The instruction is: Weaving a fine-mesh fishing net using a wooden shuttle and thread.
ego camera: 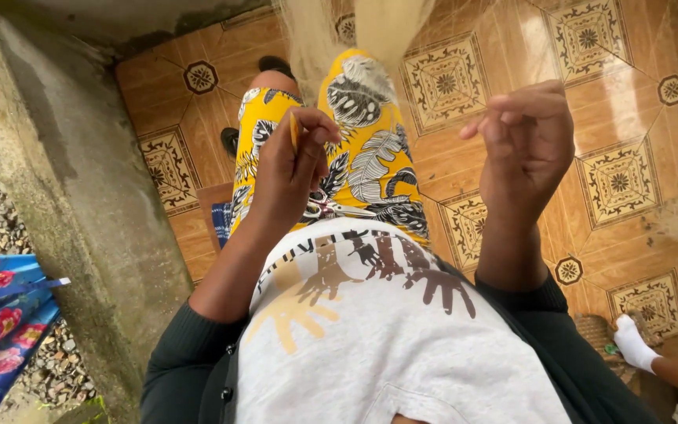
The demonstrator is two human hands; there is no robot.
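The left hand (292, 165) is raised over the lap, its fingers pressed together and pinching a thin yellow needle (294, 132) that stands nearly upright between thumb and fingertips. The right hand (529, 145) is lifted to about the same height, well apart from the left, with its fingers curled inward and the tips close together; whether they pinch a strand cannot be told, as any thread there is too fine to see. Above and between the hands hangs a pale, fine net (382, 27), which comes down from the top edge and spreads thinly across the right side. Below the hands lie the person's legs in yellow trousers (362, 149) printed with grey and white leaves, and nearer the camera a white shirt (370, 330) with brown and yellow handprints under dark sleeves (178, 357). The floor (621, 102) is orange tile with dark ornamental squares. A grey concrete wall (64, 180) runs down the left, with gravel and a blue flowered cloth (1, 314) beyond it. At the lower right, another person's foot in a white sock (633, 343) rests near a woven basket (594, 330).
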